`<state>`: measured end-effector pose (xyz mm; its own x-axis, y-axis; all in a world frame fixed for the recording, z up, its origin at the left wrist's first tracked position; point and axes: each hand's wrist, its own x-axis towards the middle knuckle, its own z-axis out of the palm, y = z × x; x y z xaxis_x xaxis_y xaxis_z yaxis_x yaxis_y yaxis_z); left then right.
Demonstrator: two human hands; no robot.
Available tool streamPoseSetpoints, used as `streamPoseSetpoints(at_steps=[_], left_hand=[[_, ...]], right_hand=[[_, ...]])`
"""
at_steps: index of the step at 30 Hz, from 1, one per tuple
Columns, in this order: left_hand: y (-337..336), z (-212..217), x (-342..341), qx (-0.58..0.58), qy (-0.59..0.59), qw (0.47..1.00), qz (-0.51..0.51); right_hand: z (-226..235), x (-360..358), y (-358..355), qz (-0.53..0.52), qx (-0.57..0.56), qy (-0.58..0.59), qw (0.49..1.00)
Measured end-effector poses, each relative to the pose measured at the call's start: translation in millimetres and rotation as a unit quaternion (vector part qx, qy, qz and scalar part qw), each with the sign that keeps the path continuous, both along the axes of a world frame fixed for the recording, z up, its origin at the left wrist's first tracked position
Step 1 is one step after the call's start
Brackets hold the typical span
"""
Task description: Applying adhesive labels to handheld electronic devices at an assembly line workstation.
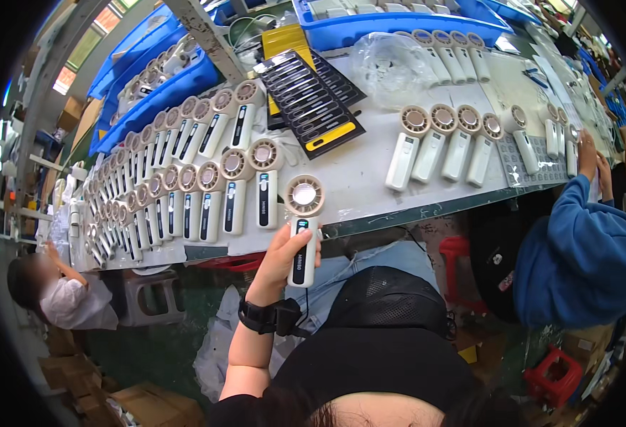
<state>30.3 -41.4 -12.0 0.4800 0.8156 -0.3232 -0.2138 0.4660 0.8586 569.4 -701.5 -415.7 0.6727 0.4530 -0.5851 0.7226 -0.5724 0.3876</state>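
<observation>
My left hand (283,257) is closed around the white handle of a handheld fan (304,196), held upright just in front of the table's near edge. My thumb lies on the dark front strip near its small lit display, and the fingertips wrap round the far side. The fan's round beige head has a shiny silver centre. Left of it, rows of similar white fans with dark strips (264,196) lie on the table. To the right, several fans with plain white handles (402,160) lie side by side. My right hand is out of view.
Black sheets with oblong slots and a yellow strip (313,99) lie mid-table beside a clear plastic bag (391,67). Blue bins (405,28) stand behind. At right a co-worker in a blue sleeve (576,235) handles fans; another person (78,295) sits far left. A metal post (206,35) rises behind.
</observation>
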Motion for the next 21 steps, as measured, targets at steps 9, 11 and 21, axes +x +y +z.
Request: streamPoseSetpoints(at_steps=[9,11,21], left_hand=[[-1.8,1.2,-5.2,-0.028,-0.031,0.999,0.002],[-3.5,0.3,-10.1,-0.028,-0.029,0.999,0.012],[1.1,-1.3,-14.8,-0.043,-0.033,0.998,0.021]], right_hand=[[20.4,52.2,10.5,-0.054,0.070,0.017,0.996],[24.7,32.0,-12.0,-0.060,0.084,0.025,0.994],[61.8,63.8,-25.7,-0.157,0.151,0.023,0.976]])
